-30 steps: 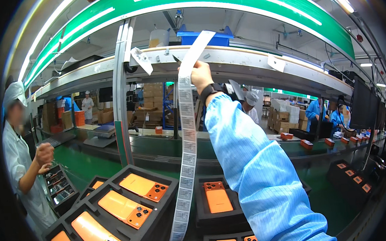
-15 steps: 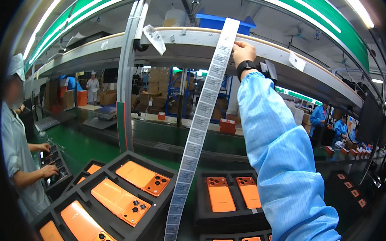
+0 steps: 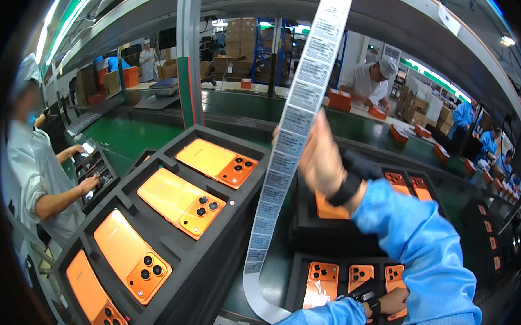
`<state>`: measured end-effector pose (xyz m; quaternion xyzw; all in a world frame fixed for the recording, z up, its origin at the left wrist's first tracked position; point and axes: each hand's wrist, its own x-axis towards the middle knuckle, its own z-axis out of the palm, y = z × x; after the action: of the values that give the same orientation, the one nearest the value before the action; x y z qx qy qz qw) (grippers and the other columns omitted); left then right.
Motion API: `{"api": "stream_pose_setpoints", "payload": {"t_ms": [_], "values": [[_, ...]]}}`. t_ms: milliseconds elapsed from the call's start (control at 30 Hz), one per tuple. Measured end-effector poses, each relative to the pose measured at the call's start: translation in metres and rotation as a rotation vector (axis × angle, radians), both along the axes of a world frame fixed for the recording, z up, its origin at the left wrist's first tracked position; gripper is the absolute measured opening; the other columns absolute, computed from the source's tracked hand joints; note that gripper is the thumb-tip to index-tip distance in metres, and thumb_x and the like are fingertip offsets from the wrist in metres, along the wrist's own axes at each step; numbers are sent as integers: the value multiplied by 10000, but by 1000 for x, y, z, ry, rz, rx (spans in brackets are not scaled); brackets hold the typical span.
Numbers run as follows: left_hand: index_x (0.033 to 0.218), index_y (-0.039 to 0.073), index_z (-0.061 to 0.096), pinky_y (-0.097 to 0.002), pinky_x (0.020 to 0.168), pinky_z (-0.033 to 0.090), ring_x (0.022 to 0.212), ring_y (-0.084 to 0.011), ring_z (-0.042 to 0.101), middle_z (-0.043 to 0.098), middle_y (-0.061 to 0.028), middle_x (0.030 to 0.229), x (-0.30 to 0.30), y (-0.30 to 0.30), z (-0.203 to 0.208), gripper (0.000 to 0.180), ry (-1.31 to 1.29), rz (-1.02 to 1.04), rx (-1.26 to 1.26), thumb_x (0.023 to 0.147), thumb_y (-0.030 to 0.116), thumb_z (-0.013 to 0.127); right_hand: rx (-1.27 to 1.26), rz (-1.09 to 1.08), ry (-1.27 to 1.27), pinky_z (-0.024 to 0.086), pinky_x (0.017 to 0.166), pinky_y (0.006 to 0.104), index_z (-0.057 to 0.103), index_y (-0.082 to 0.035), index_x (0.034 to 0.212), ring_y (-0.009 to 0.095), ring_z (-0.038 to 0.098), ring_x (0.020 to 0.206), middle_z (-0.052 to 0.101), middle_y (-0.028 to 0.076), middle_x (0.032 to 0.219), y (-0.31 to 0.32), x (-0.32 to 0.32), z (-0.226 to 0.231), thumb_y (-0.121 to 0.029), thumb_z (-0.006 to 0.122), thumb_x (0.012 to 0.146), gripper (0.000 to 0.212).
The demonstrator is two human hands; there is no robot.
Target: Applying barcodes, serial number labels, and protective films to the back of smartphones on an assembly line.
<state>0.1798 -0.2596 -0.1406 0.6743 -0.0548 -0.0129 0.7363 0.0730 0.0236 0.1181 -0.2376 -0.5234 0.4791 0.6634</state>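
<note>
A long white strip of printed labels (image 3: 293, 117) runs from the upper edge down to the bottom, where it curls to the right. My right hand (image 3: 324, 159), blurred by motion, is at the strip's right edge, its fingers partly behind it. Whether they grip the strip cannot be told. Low on the right, my left hand (image 3: 394, 302) reaches beneath my right sleeve to an orange phone (image 3: 395, 274) in the lower black tray (image 3: 297, 271). Its fingers are hidden. Beside it in that tray lie another orange phone (image 3: 358, 276) and one with a glare spot (image 3: 322, 283).
A stacked black foam tray (image 3: 186, 264) with several orange phones stands on the left. Another black tray (image 3: 309, 221) lies behind my right hand. A co-worker (image 3: 40, 166) handles a tray at far left. Across the green conveyor (image 3: 235, 108), another person (image 3: 370, 82) bends over orange boxes.
My right hand has come down along the label strip from near the shelf. My left hand and sleeve have come into view at the lower tray. The view has tilted downward.
</note>
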Motion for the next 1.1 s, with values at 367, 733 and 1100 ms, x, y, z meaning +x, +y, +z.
{"api": "stream_pose_setpoints", "payload": {"t_ms": [367, 733, 1100], "values": [[739, 0, 587, -426, 571, 473, 674, -284, 620, 583, -150, 664, -9, -4, 3, 122, -152, 189, 255, 730, 121, 598, -338, 82, -287, 422, 998, 311, 468, 15, 1252, 167, 549, 1143, 584, 93, 1199, -130, -58, -148, 49, 540, 886, 375], [737, -3, 588, -423, 577, 473, 676, -292, 618, 583, -156, 670, -23, 0, 4, 123, -214, 293, 418, 737, 120, 599, -297, -344, -226, 529, 712, 250, 369, -20, 1169, 150, 670, 858, 670, 155, 913, -174, -24, -119, 43, 628, 829, 432], [734, -6, 589, -420, 582, 473, 677, -300, 615, 583, -161, 675, -21, -8, 1, 126, -219, 289, 478, 745, 119, 600, -281, -57, -300, 498, 917, 290, 474, 0, 1329, 152, 602, 1042, 613, 119, 1167, -239, 7, -106, 58, 592, 860, 487]]}}
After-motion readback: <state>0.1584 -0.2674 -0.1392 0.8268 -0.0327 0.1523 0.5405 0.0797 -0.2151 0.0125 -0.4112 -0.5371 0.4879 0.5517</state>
